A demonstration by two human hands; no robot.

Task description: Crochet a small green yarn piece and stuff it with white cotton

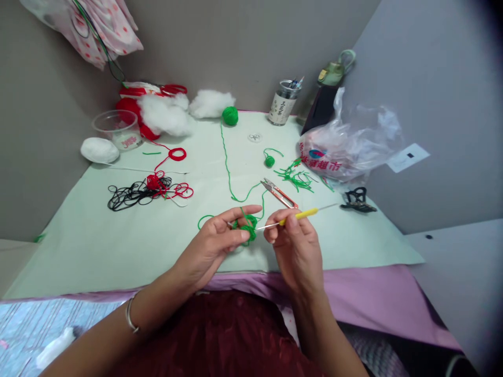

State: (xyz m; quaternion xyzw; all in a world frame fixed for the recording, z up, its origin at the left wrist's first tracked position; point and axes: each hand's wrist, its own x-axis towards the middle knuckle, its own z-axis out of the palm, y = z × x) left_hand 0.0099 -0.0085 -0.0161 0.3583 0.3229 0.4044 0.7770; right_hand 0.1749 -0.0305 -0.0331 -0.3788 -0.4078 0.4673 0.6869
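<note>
My left hand (220,238) pinches a small piece of green crochet work (248,229) between thumb and fingers, with the working yarn looped over its raised index finger. In my right hand (294,238) is a crochet hook (305,214) with a yellow grip, held like a pencil. The hook's metal tip points left and meets the green piece; whether a loop sits on it is too small to tell. From the piece, green yarn runs across the table to a green yarn ball (230,115) at the back. Just beyond my hands lie orange-handled thread snips (280,193).
Green yarn scraps (297,177), a small green ball (269,161) and a black hair claw (358,200) lie to the right, near a plastic bag (346,141). Tangled black yarn (131,195), red yarn (177,154), white stuffing (167,114) and a clear tub (128,137) are on the left.
</note>
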